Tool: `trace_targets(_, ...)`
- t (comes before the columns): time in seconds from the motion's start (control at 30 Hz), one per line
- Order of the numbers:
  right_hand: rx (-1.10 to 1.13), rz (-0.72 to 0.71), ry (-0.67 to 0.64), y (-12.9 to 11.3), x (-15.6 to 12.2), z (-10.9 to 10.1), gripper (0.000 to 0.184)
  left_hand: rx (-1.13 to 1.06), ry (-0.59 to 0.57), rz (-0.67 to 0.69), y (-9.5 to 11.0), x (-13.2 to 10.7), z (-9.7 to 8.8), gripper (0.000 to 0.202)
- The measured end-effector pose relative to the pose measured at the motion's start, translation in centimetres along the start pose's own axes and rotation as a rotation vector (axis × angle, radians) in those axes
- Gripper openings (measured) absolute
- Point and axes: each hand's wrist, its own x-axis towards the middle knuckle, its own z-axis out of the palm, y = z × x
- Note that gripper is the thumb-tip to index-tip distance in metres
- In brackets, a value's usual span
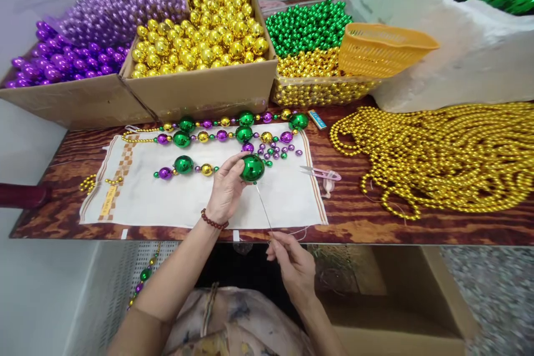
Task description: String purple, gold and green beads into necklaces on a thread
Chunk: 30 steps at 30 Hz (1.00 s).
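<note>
My left hand (227,186) grips a large shiny green bead (252,168) between thumb and fingers above a white cloth (142,200). Below the bead, a thin needle (263,206) runs down to my right hand (292,261), whose fingers are pinched on its lower end. A fine pale thread (298,231) curves near that hand. Left of my left hand lies a short strung row with a green bead (183,164), a purple bead (165,173) and a gold bead (206,169). Small loose purple and green beads (277,151) are scattered just beyond the held bead.
Finished-looking strands (222,135) lie across the cloth's far side. Pink-handled thread snips (320,173) rest at its right edge, near gold bead chains (450,156). Behind stand a box of gold beads (200,80), a purple-bead box (70,94), a clear tub (321,92) and an orange basket (375,50).
</note>
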Motion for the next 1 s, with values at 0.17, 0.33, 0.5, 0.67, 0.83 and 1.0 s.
trace_targets(0.17, 0.054, 0.03, 0.019, -0.2, 0.6, 0.8, 0.014, 0.059, -0.01, 0.021, -0.8, -0.7, 0.2, 0.036)
trace_targets(0.33, 0.081, 0.036, 0.05, -0.5, 1.2, 1.4, 0.014, 0.166, -0.058, 0.113, -1.8, -2.4, 0.4, 0.033)
trace_targets(0.5, 0.045, 0.018, 0.035, -0.8, 1.3, 1.4, 0.019, 0.296, -0.111, 0.269, -1.3, -3.8, 0.8, 0.034)
trace_targets(0.67, 0.071, -0.012, 0.039, -0.7, 1.3, 1.4, 0.019, 0.371, -0.126, 0.348, -0.5, -4.5, 1.4, 0.034)
trace_targets(0.83, 0.093, -0.004, 0.045, -1.1, 1.1, 1.6, 0.017, 0.432, -0.156, 0.38, -0.1, -4.9, 1.6, 0.036)
trace_targets(1.0, 0.085, -0.091, 0.055, -1.9, 0.7, 1.7, 0.017, 0.383, -0.225, 0.41, 0.1, -5.1, 1.4, 0.036)
